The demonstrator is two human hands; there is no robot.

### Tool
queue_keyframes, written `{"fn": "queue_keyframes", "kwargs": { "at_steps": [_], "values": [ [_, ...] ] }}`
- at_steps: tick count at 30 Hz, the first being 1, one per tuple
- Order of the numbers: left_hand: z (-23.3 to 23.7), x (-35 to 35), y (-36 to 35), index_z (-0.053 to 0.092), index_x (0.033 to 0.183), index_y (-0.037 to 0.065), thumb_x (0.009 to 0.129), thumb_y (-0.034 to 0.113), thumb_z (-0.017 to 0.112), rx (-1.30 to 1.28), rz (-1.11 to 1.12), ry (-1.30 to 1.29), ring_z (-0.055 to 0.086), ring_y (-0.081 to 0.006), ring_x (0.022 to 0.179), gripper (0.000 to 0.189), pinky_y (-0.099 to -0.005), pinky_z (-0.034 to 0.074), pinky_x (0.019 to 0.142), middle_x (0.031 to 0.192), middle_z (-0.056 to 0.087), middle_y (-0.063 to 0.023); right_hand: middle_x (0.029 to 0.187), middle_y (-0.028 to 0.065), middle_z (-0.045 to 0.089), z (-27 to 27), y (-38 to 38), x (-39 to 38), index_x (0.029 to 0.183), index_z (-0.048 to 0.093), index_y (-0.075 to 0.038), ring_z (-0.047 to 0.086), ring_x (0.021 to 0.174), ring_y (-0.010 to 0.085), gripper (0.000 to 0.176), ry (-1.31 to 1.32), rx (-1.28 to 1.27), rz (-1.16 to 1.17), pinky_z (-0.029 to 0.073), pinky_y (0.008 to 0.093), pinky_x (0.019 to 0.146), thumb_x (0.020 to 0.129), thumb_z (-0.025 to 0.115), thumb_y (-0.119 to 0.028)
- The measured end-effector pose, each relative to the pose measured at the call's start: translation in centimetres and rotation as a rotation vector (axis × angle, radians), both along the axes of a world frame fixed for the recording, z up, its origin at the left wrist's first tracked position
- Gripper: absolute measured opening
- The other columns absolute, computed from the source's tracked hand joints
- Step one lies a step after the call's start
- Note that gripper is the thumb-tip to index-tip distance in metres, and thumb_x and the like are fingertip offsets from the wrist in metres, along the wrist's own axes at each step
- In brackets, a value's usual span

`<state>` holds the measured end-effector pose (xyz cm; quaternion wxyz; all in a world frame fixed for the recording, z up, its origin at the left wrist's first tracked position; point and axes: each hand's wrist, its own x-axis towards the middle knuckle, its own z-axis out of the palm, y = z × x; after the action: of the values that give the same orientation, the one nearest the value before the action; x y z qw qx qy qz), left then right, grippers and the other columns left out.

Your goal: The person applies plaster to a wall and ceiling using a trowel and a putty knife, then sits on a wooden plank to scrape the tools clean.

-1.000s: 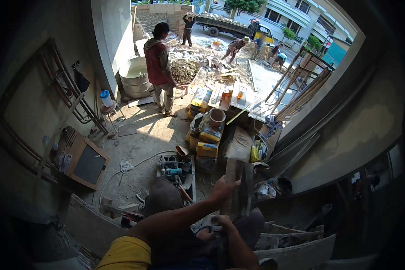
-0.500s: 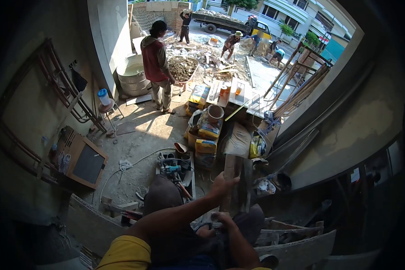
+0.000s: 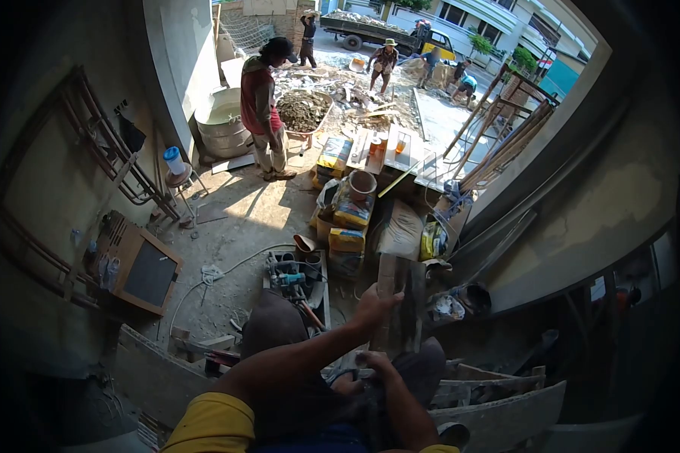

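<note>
My left hand [image 3: 378,306] is wrapped around the edge of a long, flat wooden board [image 3: 409,302] with a light brown strip along one side and a dark grey face. The board stands steeply in front of my knees, its upper end near a pale sack [image 3: 400,232]. My right hand [image 3: 378,365] is closed at the board's lower end, close to my foot; what its fingers hold is hidden. Left of the board, a crate [image 3: 324,298] holds a teal power tool [image 3: 289,279] and other tools.
Stacked cement bags [image 3: 347,240] carry a bucket [image 3: 362,183]. A person in a red vest [image 3: 258,98] stands by a rubble-filled wheelbarrow [image 3: 304,113] and a large water tub [image 3: 223,124]. A cable [image 3: 238,257] crosses the floor. Rough planks [image 3: 506,404] lie below me. Several people work outside near a truck.
The person in the red vest has turned and leans their head more to the right. Outside, a bent worker in a hat has straightened up. My hands stay almost in place on the board.
</note>
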<state>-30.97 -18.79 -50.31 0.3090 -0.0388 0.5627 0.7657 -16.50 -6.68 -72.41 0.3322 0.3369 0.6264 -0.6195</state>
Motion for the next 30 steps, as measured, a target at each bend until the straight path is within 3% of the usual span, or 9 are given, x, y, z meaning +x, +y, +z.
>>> {"fn": "queue_keyframes", "kwargs": {
  "at_steps": [13, 20, 22, 28, 30],
  "values": [
    [0.0, -0.1, -0.1, 0.047, 0.118, 0.0, 0.082, 0.025, 0.066, 0.015, -0.041, -0.016, 0.057, -0.016, 0.089, 0.048, -0.0313, 0.047, 0.078, 0.1, 0.058, -0.009, 0.092, 0.0051, 0.065, -2.4, 0.8, 0.5, 0.097, 0.067, -0.001, 0.058, 0.082, 0.0144, 0.029, 0.012, 0.044, 0.084, 0.05, 0.0329, 0.068, 0.089, 0.058, -0.027],
    [0.5, 0.1, 0.0, 0.05, 0.115, -0.001, 0.083, 0.03, 0.065, 0.026, 0.006, -0.057, 0.057, -0.017, 0.09, 0.047, -0.0323, 0.045, 0.079, 0.1, 0.059, -0.0105, 0.092, 0.0055, 0.065, 0.3, -0.1, -0.1, 0.097, 0.067, 0.0, 0.059, 0.079, 0.0142, 0.031, -0.039, 0.099, 0.058, 0.049, 0.0319, 0.068, 0.087, 0.061, -0.03],
    [0.8, 0.1, -0.1, 0.05, 0.115, -0.001, 0.084, 0.03, 0.064, 0.042, 0.003, -0.075, 0.057, -0.0168, 0.089, 0.046, -0.0321, 0.045, 0.079, 0.099, 0.059, -0.0103, 0.091, 0.0061, 0.064, 0.6, -0.5, -0.1, 0.096, 0.067, 0.001, 0.058, 0.077, 0.0144, 0.033, 0.059, 0.122, 0.074, 0.048, 0.0315, 0.068, 0.087, 0.062, -0.03],
    [0.2, 0.0, 0.1, 0.052, 0.114, -0.001, 0.085, 0.03, 0.063, 0.036, 0.014, -0.068, 0.057, -0.0162, 0.087, 0.044, -0.0317, 0.045, 0.077, 0.097, 0.059, -0.0097, 0.09, 0.0059, 0.064, -2.1, -0.1, 0.2, 0.098, 0.066, 0.0, 0.058, 0.08, 0.0151, 0.033, 0.052, 0.055, 0.049, 0.047, 0.0337, 0.068, 0.087, 0.062, -0.031],
    [-0.1, 0.0, 0.2, 0.052, 0.114, 0.0, 0.085, 0.03, 0.063, 0.027, 0.014, -0.063, 0.057, -0.0161, 0.087, 0.043, -0.0316, 0.045, 0.077, 0.097, 0.06, -0.0096, 0.09, 0.0056, 0.064, 0.0, -0.4, -0.1, 0.099, 0.066, 0.0, 0.058, 0.081, 0.0149, 0.033, 0.059, 0.076, 0.074, 0.048, 0.0344, 0.068, 0.087, 0.062, -0.031]
  ]
}}
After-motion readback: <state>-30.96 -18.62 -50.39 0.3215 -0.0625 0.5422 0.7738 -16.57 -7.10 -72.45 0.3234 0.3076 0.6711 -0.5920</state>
